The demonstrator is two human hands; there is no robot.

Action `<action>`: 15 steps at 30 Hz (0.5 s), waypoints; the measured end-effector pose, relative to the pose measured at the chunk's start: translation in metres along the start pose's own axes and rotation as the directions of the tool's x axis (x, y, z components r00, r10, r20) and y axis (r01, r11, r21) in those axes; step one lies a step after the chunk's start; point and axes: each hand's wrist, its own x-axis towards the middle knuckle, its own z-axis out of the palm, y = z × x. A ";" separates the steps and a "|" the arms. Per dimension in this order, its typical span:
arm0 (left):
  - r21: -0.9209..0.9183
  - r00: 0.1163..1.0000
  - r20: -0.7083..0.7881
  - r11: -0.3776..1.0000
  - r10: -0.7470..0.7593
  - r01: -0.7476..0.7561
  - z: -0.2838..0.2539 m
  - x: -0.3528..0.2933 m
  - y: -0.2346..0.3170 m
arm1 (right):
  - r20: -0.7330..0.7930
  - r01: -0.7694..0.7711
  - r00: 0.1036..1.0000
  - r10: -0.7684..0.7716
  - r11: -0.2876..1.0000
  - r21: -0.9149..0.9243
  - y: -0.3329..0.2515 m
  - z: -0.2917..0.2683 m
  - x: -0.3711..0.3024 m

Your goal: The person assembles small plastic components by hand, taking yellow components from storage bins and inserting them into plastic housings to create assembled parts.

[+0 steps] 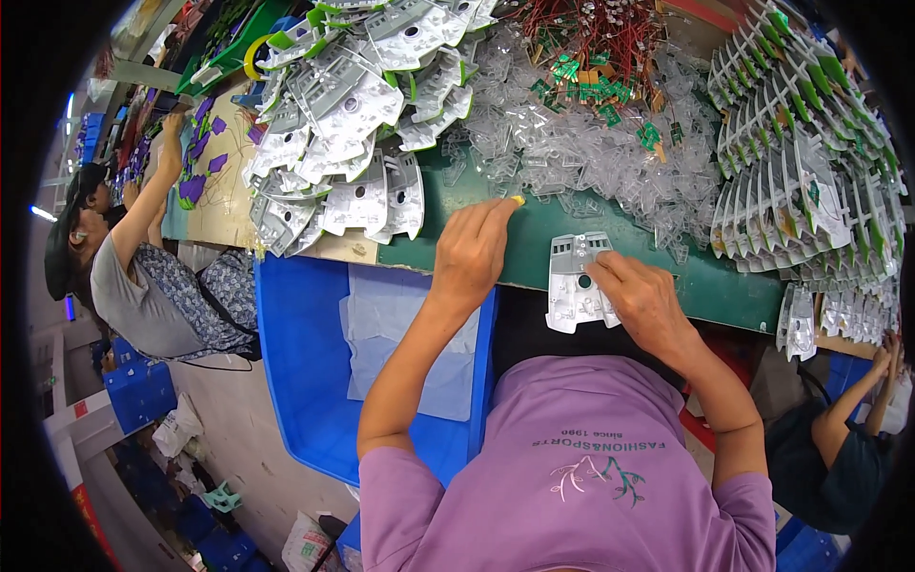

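Note:
My right hand point(648, 303) grips the edge of a silver-grey moulded plastic housing point(568, 303) with a round hole, holding it at the table's front edge. My left hand point(471, 254) is closed, its fingers pressed together over the green tabletop point(529, 243) by the near edge of a heap of small clear plastic pieces point(596, 143). Something small and yellow point(518, 200) shows at its fingertips; I cannot tell if it is held or worn on a finger.
Stacked silver housings with green edges point(348, 105) stand at the left, with more piled housings point(791, 191) at the right. Red wires with small green circuit boards point(610, 91) lie at the back. A blue bin point(295, 381) stands below the table's edge. Co-workers sit at both sides.

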 end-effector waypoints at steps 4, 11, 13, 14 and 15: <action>-0.025 0.993 -0.030 0.993 -0.115 0.114 0.005 0.015 0.009 | 0.019 -0.003 1.000 0.002 1.000 0.018 0.001 -0.001 0.001; 0.055 0.986 0.151 0.997 -0.067 0.060 -0.008 0.005 -0.001 | 0.014 0.001 1.000 -0.001 1.000 0.028 0.004 0.001 -0.002; 0.033 0.988 0.155 0.999 0.020 -0.025 -0.011 -0.005 0.000 | 0.020 -0.004 1.000 0.003 1.000 0.027 0.004 -0.002 -0.001; 0.014 0.994 0.090 0.998 -0.065 0.064 -0.011 -0.010 0.003 | 0.028 -0.002 1.000 0.002 1.000 0.021 0.003 -0.003 0.000; -0.011 0.988 0.025 0.988 -0.152 0.152 -0.010 -0.014 0.007 | 0.031 -0.004 1.000 0.004 1.000 0.027 0.002 -0.004 0.000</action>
